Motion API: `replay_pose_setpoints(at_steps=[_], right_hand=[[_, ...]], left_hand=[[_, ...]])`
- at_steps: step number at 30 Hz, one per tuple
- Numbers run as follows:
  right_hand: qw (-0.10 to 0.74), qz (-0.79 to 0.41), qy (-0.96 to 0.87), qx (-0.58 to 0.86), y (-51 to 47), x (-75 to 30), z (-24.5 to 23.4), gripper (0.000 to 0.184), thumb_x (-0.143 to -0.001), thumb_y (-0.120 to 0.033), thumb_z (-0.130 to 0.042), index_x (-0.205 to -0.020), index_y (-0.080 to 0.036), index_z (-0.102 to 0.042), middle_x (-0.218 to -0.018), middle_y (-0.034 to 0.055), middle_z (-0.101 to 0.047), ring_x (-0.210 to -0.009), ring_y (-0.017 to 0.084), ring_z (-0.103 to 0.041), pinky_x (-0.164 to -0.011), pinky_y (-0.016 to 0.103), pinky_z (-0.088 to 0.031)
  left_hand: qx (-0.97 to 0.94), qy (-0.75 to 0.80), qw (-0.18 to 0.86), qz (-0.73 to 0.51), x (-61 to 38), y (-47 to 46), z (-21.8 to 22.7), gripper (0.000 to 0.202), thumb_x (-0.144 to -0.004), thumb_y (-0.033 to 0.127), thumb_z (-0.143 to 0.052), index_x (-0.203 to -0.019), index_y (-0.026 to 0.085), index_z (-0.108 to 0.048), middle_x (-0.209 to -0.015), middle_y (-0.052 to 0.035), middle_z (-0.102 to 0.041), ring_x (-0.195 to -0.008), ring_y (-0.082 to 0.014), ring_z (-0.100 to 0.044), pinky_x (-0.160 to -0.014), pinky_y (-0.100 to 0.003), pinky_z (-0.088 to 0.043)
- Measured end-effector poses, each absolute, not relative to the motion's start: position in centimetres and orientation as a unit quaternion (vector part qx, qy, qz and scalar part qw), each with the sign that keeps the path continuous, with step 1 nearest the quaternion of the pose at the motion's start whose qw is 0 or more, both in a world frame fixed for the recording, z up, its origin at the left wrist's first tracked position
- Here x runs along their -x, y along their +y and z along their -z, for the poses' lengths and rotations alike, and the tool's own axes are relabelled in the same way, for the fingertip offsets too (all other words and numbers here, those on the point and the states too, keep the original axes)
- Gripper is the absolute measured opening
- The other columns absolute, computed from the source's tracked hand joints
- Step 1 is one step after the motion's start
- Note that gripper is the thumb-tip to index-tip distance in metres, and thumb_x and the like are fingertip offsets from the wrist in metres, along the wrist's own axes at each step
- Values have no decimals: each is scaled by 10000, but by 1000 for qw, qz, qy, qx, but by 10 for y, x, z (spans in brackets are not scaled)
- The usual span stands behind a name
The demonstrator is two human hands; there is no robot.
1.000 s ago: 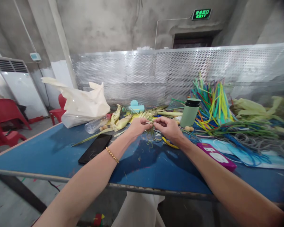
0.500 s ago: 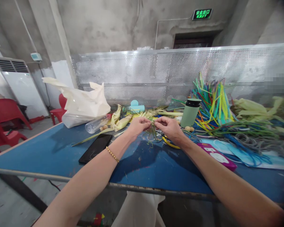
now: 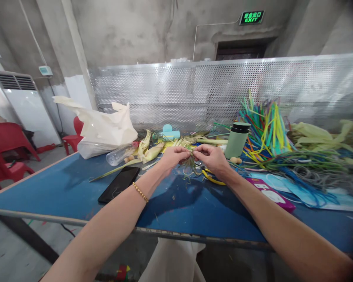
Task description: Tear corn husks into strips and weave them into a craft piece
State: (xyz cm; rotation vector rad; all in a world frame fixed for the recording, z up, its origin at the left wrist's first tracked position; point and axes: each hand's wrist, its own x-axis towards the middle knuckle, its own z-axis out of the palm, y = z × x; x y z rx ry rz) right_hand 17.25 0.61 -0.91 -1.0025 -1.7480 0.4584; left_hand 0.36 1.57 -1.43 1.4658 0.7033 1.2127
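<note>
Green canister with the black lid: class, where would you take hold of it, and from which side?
Grip the green canister round its straight body, below the black lid, coming from the near side. It stands upright, so a sideways wrap probably holds best; coloured strips crowd its right and back.

On the flat blue table [image 3: 47, 188], the flat black phone [image 3: 119, 185] lies left of the left hand [image 3: 172, 156], the thin green plant strands [image 3: 191, 166] sit between it and the right hand [image 3: 212, 157], the round green cup with a black lid [image 3: 237, 141] stands behind that hand to the right, and the holey metal screen [image 3: 194, 94] stands behind everything.
</note>
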Motion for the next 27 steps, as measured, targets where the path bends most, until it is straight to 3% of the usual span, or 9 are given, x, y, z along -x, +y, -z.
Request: replay_pose_setpoints(at_steps=[12,16,27], right_hand=[[522,-189,-720,416,-2,-172,1,299,-820,-425,-558,-746,-156,-668,-674,48,-669,-629,166,-600,-621,288,-485],[494,-163,-743,422,1,-173,3,239,-775,-390,-610,-714,-162,-646,-613,23,-636,-582,154,-571,-578,274,-456],[447,-108,-777,430,-2,-175,1,242,-794,-336,-553,-642,-162,-623,-577,13,-612,-525,125,-498,-534,259,-383]], left_hand=[[-612,296,523,-514,-2,14,14,202,-637,249,-758,-647,110,-612,-535,17,-518,-502,-57,-404,-520,-224,-304],[-604,306,521,-519,-3,14,15,164,-645,217,-738,-661,107,-617,-538,17,-517,-504,-60,-404,-522,-225,-299],[-678,337,419,-501,-2,22,18,214,-623,301,-739,-650,116,-635,-547,20,-531,-516,-73,-392,-508,-223,-274]])
